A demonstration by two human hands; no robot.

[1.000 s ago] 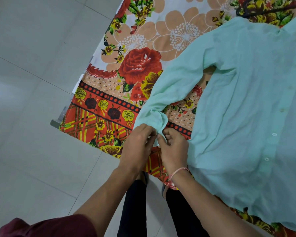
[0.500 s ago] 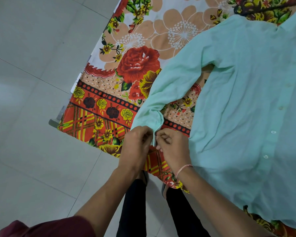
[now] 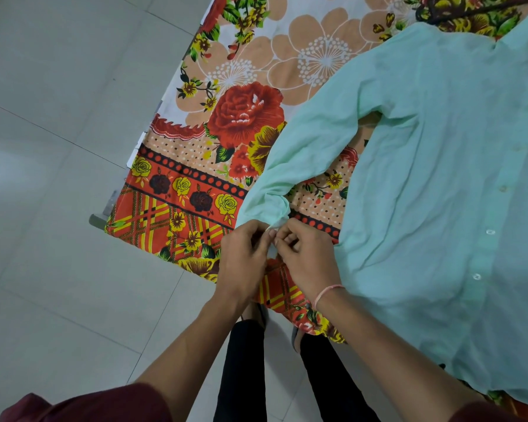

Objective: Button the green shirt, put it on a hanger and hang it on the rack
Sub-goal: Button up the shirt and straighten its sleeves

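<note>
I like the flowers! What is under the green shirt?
Under the green shirt lies a flowered cloth, showing around it and in the gap beside the sleeve. A dark hanger peeks out past the shoulder. Whatever is beneath the shirt's middle is covered.

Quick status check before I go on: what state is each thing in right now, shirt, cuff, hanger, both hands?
green shirt: lying flat, front up, on the floral cloth; front placket appears buttoned.
sleeve cuff: pinched between both hands; whether it is fastened cannot be told.
hanger: dark, lying above the collar, not in the shirt.
left hand: closed on the cuff.
right hand: closed on the cuff.
</note>
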